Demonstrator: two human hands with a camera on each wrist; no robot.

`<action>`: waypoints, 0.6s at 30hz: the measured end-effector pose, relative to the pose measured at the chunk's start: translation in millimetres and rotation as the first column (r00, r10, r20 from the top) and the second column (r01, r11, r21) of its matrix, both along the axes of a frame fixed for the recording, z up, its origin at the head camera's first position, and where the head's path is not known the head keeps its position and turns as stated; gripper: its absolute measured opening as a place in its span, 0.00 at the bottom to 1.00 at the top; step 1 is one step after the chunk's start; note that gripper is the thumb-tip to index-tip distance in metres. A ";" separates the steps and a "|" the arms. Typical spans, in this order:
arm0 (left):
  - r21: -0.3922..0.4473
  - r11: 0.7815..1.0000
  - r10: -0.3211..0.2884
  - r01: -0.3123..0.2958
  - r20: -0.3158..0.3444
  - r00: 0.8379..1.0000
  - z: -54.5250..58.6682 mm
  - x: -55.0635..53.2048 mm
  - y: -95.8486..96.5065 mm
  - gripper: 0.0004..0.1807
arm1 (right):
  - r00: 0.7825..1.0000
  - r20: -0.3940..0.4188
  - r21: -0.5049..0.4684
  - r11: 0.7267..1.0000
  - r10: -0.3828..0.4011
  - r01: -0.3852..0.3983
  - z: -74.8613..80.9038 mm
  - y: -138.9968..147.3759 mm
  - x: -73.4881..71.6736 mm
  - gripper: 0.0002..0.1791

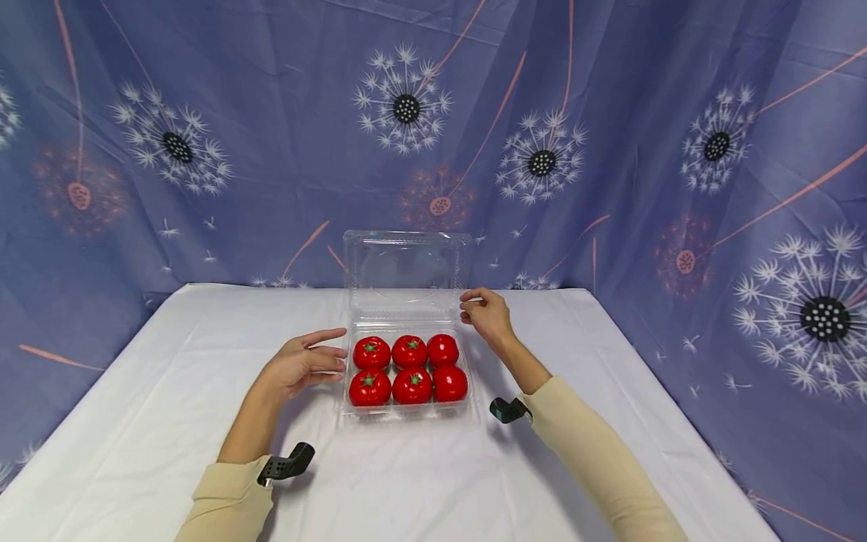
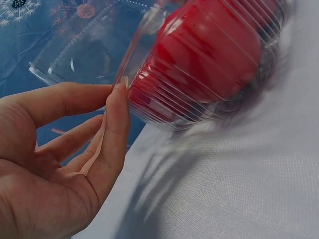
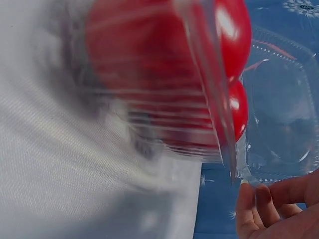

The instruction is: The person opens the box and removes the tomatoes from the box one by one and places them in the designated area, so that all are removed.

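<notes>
A clear plastic clamshell box [image 1: 406, 410] stands on the table with its lid [image 1: 406, 263] raised upright at the back. Two rows of red tomatoes [image 1: 412, 386] fill its base, some with green star-shaped tops. At the box's left side, my left hand [image 1: 301, 365] has its fingers extended, and in the left wrist view the fingertips [image 2: 119, 94] meet the rim. Beside the lid's right edge, low down, my right hand [image 1: 489, 312] has curled fingers. In the right wrist view, the thumb and finger pinch the lid's clear edge near the hinge.
White cloth covers the table [image 1: 406, 482]. Behind it and along the sides hangs a blue curtain [image 1: 284, 90] printed with dandelions. A black wrist camera [image 1: 287, 463] juts from the left sleeve, and another [image 1: 508, 410] from the right sleeve.
</notes>
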State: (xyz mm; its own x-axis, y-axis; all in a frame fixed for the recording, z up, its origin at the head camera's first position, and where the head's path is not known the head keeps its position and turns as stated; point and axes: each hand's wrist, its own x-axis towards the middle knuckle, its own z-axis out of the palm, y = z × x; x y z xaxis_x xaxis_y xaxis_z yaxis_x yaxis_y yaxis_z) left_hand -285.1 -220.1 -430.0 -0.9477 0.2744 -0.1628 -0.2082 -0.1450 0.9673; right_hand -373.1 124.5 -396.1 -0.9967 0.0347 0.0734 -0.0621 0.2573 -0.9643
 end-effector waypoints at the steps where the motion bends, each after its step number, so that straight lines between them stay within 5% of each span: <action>1: 0.002 1.000 -0.003 0.003 0.000 1.000 -0.1 0.0 0.1 0.41 | 1.000 0.002 0.000 1.000 0.000 0.000 -0.4 0.5 -0.2 0.12; 18: -0.027 0.999 -0.047 0.047 0.001 0.999 3.0 2.6 -1.2 0.42 | 0.989 0.148 -0.043 0.999 0.025 -0.019 -11.4 6.0 -5.6 0.21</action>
